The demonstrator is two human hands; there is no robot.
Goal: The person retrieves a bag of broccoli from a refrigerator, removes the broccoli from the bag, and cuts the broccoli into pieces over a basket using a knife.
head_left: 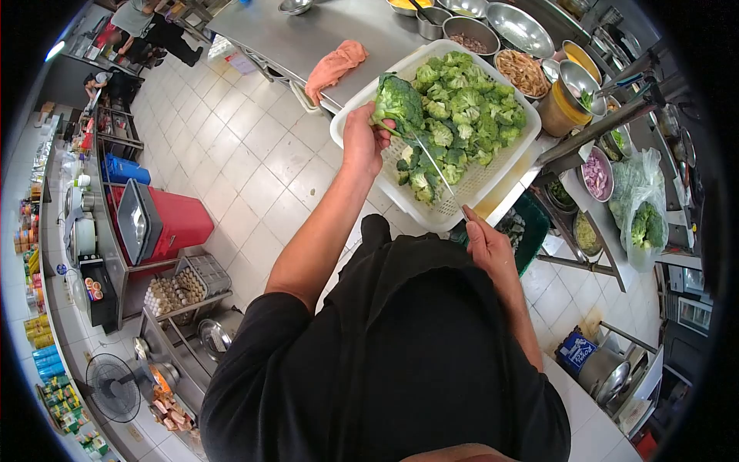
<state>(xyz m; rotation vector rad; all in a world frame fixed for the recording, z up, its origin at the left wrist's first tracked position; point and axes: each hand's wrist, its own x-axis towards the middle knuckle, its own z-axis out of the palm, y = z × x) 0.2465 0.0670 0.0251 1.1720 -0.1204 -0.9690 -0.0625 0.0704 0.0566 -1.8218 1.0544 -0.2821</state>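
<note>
My left hand [366, 137] is closed around a large head of broccoli [399, 104], held over the left side of a white perforated basket [450, 209]. Cut broccoli florets [469, 108] fill most of that basket. In my right hand [490, 245] is the handle of a long knife [437, 171], at the basket's near edge. The blade slants up and left across the basket, its tip end close to the underside of the broccoli head. Whether the blade touches the stem I cannot tell.
An orange cloth [336, 68] lies on the steel table [265, 35] at the basket's left. Bowls of food, including shredded brown pieces [523, 72], stand behind and right. A plastic bag of broccoli [643, 215] hangs at the right. Below the basket is a green bin [531, 231]. People work far left.
</note>
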